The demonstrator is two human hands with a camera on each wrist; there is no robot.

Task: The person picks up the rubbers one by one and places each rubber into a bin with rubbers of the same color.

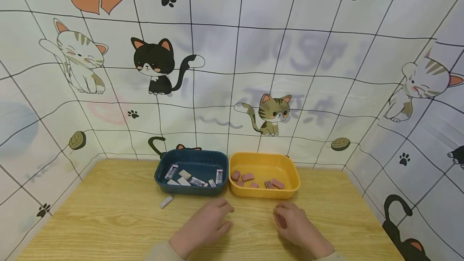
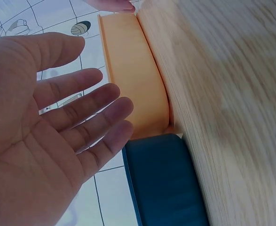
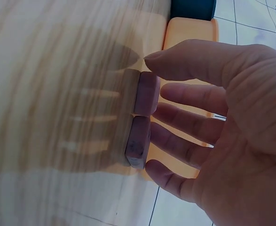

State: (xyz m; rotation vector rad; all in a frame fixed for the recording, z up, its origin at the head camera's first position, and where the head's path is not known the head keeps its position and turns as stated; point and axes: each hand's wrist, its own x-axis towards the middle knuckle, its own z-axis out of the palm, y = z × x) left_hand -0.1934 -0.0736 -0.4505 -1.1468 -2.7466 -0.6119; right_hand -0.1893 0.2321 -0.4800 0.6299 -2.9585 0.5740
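My left hand [image 1: 208, 222], palm facing the wrist camera in the left wrist view, holds nothing. Its fingers are relaxed and slightly spread, in front of the blue tray [image 1: 195, 190]. Before the yellow tray [image 1: 264, 193] is my right hand [image 1: 295, 224], its fingers bent downward. At those fingertips are two pink erasers, an upper one [image 3: 147, 94] and a lower one [image 3: 138, 141], set end to end close to the tabletop. The fingers curl behind them and the thumb is at the upper one's end. Whether the erasers touch the table is unclear.
White erasers [image 1: 184, 174], some in printed sleeves, lie in the blue tray. Several pink erasers [image 1: 248, 177] lie in the yellow tray beside it. One white eraser [image 1: 166, 201] is on the wooden table [image 1: 90, 216] before the blue tray. A cat-patterned sheet [image 1: 217, 92] hangs behind.
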